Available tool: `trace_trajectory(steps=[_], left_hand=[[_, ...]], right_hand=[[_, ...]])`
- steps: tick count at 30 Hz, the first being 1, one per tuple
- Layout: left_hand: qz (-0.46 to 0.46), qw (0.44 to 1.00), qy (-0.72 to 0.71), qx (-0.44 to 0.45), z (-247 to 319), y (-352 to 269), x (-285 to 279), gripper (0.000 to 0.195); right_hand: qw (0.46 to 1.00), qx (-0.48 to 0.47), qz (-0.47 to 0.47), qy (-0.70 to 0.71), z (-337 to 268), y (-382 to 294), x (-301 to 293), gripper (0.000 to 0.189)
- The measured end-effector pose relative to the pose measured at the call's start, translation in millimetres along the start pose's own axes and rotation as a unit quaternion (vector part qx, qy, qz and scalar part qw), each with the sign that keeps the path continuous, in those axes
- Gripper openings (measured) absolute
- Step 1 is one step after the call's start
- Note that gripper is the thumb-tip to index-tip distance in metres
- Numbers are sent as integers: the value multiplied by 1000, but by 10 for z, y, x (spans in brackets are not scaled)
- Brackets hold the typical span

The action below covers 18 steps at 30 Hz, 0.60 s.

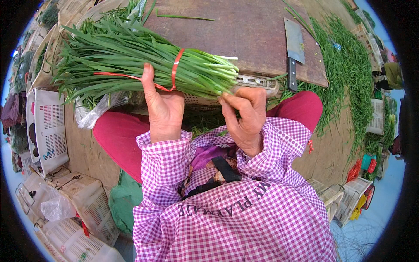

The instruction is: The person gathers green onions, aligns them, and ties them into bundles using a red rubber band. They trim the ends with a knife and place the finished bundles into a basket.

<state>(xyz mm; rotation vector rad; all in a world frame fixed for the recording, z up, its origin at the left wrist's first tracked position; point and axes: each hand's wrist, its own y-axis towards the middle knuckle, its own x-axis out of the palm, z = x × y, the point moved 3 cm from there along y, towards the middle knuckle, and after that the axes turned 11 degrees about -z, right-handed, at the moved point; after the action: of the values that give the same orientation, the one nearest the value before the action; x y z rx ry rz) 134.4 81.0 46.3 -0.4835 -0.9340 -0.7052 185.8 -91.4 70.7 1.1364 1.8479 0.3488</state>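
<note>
A thick bunch of garlic chives [131, 65] lies sideways before me, its leafy ends to the left and pale cut ends to the right. A red tie [176, 68] goes round it, with one long tail along the leaves. My left hand [165, 108] supports the bunch from below, thumb raised against its near side. My right hand [244, 114] pinches at the lower cut ends with thumb and forefinger. Beyond is a worn wooden board [255, 36]. On its right side lies a cleaver [294, 46] with a black handle, away from both hands.
Loose green leaves [347, 72] are heaped along the right. White plastic crates [50, 131] stand at the left and lower left, near a green sack [126, 199]. Clear plastic [90, 114] lies beside my left knee. More crates [355, 196] stand at the lower right.
</note>
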Motion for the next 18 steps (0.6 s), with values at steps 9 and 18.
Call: trace_trajectory(steps=[9, 18], left_hand=[[-1, 999, -16, -30, -22, 63, 4, 58], [2, 959, 253, -126, 165, 62, 89, 49]], right_hand=[[971, 187, 50, 141, 347, -26, -506, 10], [921, 220, -65, -313, 1530, 162, -860, 53]])
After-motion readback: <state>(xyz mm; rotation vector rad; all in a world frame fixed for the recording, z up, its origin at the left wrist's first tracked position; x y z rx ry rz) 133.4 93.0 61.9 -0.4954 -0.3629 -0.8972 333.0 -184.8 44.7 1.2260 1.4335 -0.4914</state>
